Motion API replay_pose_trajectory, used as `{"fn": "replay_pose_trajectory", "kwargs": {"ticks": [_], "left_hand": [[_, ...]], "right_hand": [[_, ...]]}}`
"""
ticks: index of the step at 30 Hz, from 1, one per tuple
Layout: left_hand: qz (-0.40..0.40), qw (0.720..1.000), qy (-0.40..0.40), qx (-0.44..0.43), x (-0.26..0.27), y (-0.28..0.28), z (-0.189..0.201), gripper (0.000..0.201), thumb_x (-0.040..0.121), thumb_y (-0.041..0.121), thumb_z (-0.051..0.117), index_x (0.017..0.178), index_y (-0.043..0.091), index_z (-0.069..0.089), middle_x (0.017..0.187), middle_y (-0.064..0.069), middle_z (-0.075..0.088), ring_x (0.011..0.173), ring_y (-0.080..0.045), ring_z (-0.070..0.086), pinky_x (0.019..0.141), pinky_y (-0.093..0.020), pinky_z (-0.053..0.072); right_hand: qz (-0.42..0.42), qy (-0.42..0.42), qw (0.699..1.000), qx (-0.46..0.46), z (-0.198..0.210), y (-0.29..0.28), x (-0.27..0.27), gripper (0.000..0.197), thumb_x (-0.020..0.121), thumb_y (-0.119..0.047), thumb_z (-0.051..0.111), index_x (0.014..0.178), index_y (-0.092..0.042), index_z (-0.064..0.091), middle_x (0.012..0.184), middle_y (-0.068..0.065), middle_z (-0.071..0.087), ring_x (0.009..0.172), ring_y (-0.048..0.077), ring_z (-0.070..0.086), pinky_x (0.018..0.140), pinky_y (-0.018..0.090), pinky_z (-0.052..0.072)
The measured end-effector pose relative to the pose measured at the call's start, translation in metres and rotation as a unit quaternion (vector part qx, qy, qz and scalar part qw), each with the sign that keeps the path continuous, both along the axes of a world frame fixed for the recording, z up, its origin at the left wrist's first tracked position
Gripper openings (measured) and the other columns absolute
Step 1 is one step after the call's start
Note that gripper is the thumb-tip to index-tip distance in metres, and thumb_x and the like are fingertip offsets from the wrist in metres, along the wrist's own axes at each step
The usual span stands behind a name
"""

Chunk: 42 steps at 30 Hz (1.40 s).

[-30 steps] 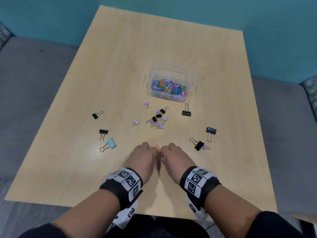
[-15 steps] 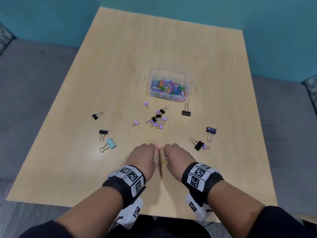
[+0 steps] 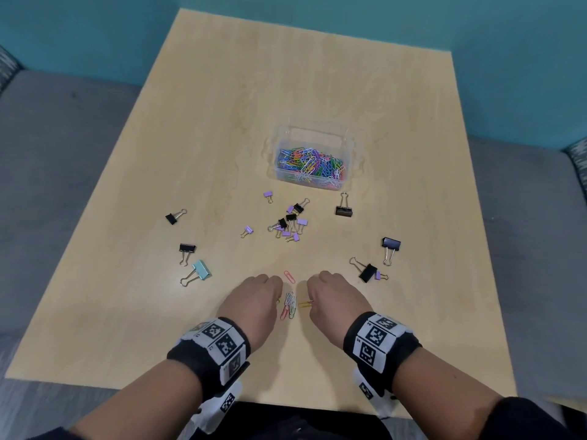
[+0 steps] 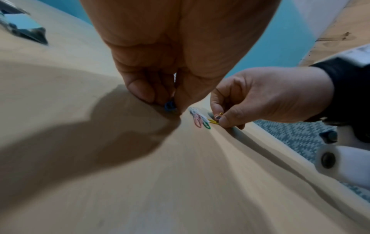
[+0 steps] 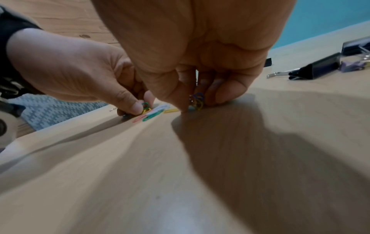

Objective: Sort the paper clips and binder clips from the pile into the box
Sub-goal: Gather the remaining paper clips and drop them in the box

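Observation:
Both hands sit knuckles-up near the table's front edge. My left hand (image 3: 258, 300) pinches a few paper clips (image 5: 145, 107) between thumb and fingers; a blue one (image 4: 169, 106) shows at its fingertips. My right hand (image 3: 330, 296) pinches several paper clips (image 5: 197, 101) against the wood. Between the hands lie loose paper clips (image 3: 289, 304), white, pink, green and yellow, and a pink clip (image 3: 289, 276) just beyond them. The clear plastic box (image 3: 313, 139) holding many coloured paper clips stands farther back at the centre.
Binder clips are scattered over the wooden table (image 3: 222, 122): a cluster of small purple and black ones (image 3: 290, 222), a black one (image 3: 344, 208) by the box, black ones (image 3: 367, 270) at the right, and black ones plus a light blue one (image 3: 199, 270) at the left.
My hands have drawn a little apart, uncovering the loose paper clips that lie between them. The binder clips and the box have not moved.

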State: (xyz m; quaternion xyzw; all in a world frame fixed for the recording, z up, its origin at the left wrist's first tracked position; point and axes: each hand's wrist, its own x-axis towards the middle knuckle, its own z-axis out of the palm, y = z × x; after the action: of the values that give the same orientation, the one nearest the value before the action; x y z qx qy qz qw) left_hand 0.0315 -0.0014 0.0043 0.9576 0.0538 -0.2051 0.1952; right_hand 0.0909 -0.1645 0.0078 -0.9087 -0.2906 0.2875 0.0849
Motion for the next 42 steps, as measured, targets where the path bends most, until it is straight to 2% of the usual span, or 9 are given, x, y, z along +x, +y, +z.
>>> {"fn": "replay_pose_trajectory", "kwargs": {"ticks": [5, 10, 13, 18, 21, 23, 32, 36, 42], "left_hand": [[0.131, 0.982, 0.025, -0.136, 0.004, 0.013, 0.003, 0.012, 0.082, 0.010, 0.050, 0.082, 0.021, 0.055, 0.077, 0.005, 0.059, 0.068, -0.017, 0.054, 0.059, -0.027, 0.043], [0.308, 0.873, 0.031, -0.377, 0.049, 0.039, 0.023, 0.013, 0.075, 0.002, 0.067, 0.074, 0.014, 0.060, 0.058, -0.003, 0.058, 0.049, -0.019, 0.048, 0.049, -0.026, 0.040], [0.319, 0.865, -0.043, -0.385, 0.110, 0.047, 0.044, 0.020, 0.077, -0.005, 0.066, 0.072, 0.012, 0.058, 0.059, -0.007, 0.056, 0.048, -0.018, 0.048, 0.045, -0.023, 0.043], [0.321, 0.857, -0.117, -0.386, 0.196, 0.042, 0.065, 0.021, 0.075, 0.002, 0.069, 0.071, 0.020, 0.058, 0.067, -0.002, 0.057, 0.058, -0.020, 0.058, 0.068, -0.039, 0.056], [0.302, 0.880, -0.131, -0.341, 0.199, 0.044, 0.059, 0.021, 0.074, 0.016, 0.071, 0.093, 0.022, 0.064, 0.085, -0.001, 0.060, 0.082, -0.029, 0.065, 0.083, -0.045, 0.055], [0.288, 0.899, -0.131, -0.302, 0.178, 0.050, 0.050, 0.024, 0.078, 0.015, 0.068, 0.101, 0.018, 0.064, 0.088, -0.003, 0.062, 0.079, -0.026, 0.063, 0.083, -0.042, 0.054], [0.137, 0.982, 0.054, -0.122, 0.024, 0.044, 0.006, 0.005, 0.080, 0.031, 0.060, 0.081, 0.027, 0.057, 0.083, 0.008, 0.058, 0.075, -0.010, 0.055, 0.065, -0.026, 0.042], [0.089, 0.993, 0.030, -0.074, 0.004, 0.022, 0.001, 0.019, 0.082, 0.038, 0.061, 0.080, 0.024, 0.049, 0.084, 0.008, 0.048, 0.076, -0.014, 0.049, 0.064, -0.027, 0.036], [0.074, 0.997, 0.011, -0.021, 0.003, 0.009, -0.002, 0.018, 0.087, 0.027, 0.057, 0.078, 0.021, 0.042, 0.083, 0.005, 0.042, 0.078, -0.018, 0.043, 0.065, -0.030, 0.036]], "right_hand": [[-0.090, 0.069, 0.992, 0.060, 0.000, -0.009, 0.009, 0.009, 0.079, -0.011, 0.049, 0.077, -0.019, 0.047, 0.083, -0.002, 0.051, 0.076, 0.020, 0.049, 0.063, 0.032, 0.041], [-0.326, 0.175, 0.903, 0.220, 0.019, -0.005, 0.054, 0.014, 0.074, -0.007, 0.062, 0.067, -0.018, 0.058, 0.052, -0.010, 0.056, 0.048, 0.010, 0.047, 0.046, 0.021, 0.037], [-0.362, 0.120, 0.879, 0.285, 0.044, 0.010, 0.112, 0.014, 0.073, -0.001, 0.063, 0.066, -0.014, 0.060, 0.053, -0.008, 0.058, 0.047, 0.013, 0.049, 0.047, 0.023, 0.042], [-0.370, 0.032, 0.881, 0.294, 0.066, 0.041, 0.183, 0.010, 0.072, -0.014, 0.069, 0.069, -0.018, 0.060, 0.069, 0.002, 0.063, 0.065, 0.024, 0.062, 0.069, 0.045, 0.058], [-0.366, 0.017, 0.896, 0.251, 0.060, 0.041, 0.191, 0.022, 0.075, -0.026, 0.072, 0.093, -0.016, 0.063, 0.088, 0.005, 0.063, 0.084, 0.031, 0.065, 0.076, 0.048, 0.056], [-0.326, -0.046, 0.925, 0.187, 0.056, 0.030, 0.178, 0.017, 0.080, -0.021, 0.063, 0.097, -0.016, 0.062, 0.095, 0.007, 0.065, 0.088, 0.028, 0.063, 0.079, 0.039, 0.052], [-0.103, 0.062, 0.989, 0.086, 0.004, -0.013, 0.021, 0.013, 0.088, -0.015, 0.048, 0.095, -0.020, 0.057, 0.094, -0.006, 0.053, 0.085, 0.017, 0.051, 0.074, 0.032, 0.043], [-0.046, 0.024, 0.995, 0.082, -0.005, -0.012, -0.010, 0.010, 0.088, -0.020, 0.051, 0.097, -0.023, 0.052, 0.093, -0.013, 0.037, 0.092, 0.015, 0.040, 0.072, 0.023, 0.028], [-0.070, 0.001, 0.996, 0.054, 0.001, 0.009, -0.021, 0.018, 0.089, -0.023, 0.055, 0.105, -0.021, 0.048, 0.106, -0.002, 0.047, 0.097, 0.020, 0.041, 0.073, 0.026, 0.027]]}}
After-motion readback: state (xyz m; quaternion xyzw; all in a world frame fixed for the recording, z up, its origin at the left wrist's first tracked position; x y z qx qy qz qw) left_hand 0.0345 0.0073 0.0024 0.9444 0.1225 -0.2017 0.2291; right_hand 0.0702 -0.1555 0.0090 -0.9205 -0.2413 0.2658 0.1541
